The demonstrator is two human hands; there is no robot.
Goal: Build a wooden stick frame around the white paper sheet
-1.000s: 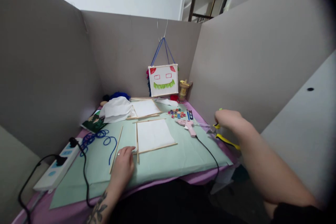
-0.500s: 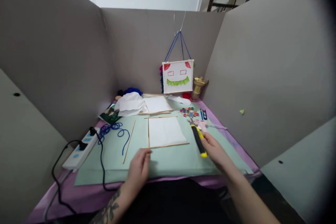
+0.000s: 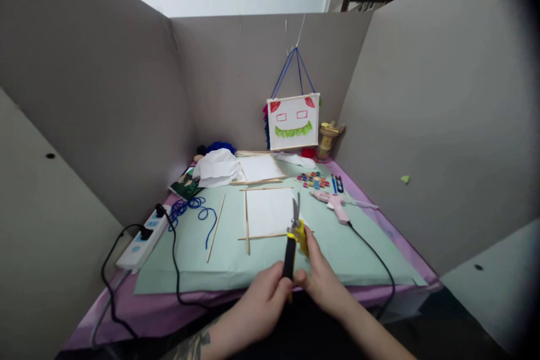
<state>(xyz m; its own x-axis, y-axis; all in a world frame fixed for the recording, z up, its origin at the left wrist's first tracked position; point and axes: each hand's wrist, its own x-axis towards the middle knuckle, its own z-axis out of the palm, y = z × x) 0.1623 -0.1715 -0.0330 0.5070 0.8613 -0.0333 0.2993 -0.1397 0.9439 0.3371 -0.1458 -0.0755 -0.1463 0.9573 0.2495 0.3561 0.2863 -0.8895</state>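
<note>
Grey partitions (image 3: pixel 236 79) on three sides of the table (image 3: pixel 160 315), seen from here. Back: white panel (image 3: pixel 293 121) with a drawn face, hung by blue cords (image 3: pixel 299 70). Lower right of it: tan holder (image 3: pixel 327 142), red item (image 3: pixel 309 153) beside it. Paint pots (image 3: pixel 317 184) loosely clustered on the right. Left edge: white power strip (image 3: pixel 143 244), two black plugs seated. Beyond that: dark green booklet (image 3: pixel 184 185), blue bundle (image 3: pixel 221 147) at back corner. Right wall: small green heart (image 3: pixel 405 179).

Metal cutters with yellow-and-black handles (image 3: pixel 290 253) moved left with right hand (image 3: pixel 323 278), away from pink plastic glue gun (image 3: pixel 333 202); tips now over white rectangular sheet (image 3: pixel 268 208). Left hand (image 3: pixel 265 298) left sheet's lower-left corner, now on black handle.
</note>
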